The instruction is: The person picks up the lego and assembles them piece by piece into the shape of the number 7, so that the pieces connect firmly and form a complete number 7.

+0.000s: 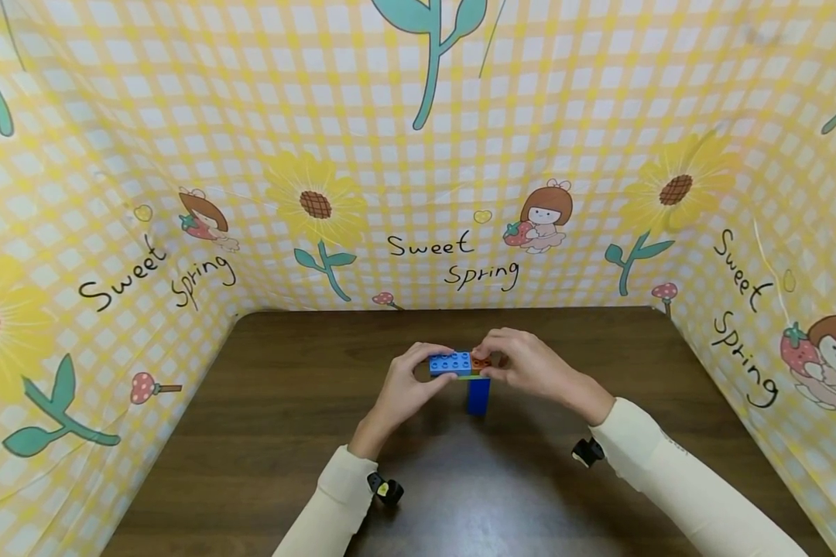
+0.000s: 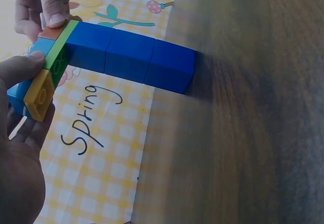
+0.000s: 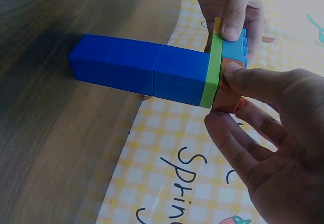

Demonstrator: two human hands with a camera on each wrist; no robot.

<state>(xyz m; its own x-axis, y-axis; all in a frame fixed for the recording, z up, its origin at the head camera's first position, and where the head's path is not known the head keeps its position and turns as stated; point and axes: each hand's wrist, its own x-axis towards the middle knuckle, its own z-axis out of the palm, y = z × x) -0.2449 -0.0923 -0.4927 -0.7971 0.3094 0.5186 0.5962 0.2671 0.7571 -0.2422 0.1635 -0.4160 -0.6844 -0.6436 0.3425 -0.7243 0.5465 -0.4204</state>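
A tower of three dark blue toy building bricks stands upright on the table. Across its top lies a thin light green plate, reaching out to the left past the tower. A thin yellow plate extends beyond the green one, under a light blue studded brick. My left hand pinches this light blue brick between thumb and fingers. Beside it, above the tower, sits an orange-brown brick, which my right hand grips, thumb on one side and fingertips opposite.
The dark brown wooden table spreads around the tower. Yellow checked cloth with printed flowers rises at its back and both sides. Small black cameras sit on the left cuff and the right cuff.
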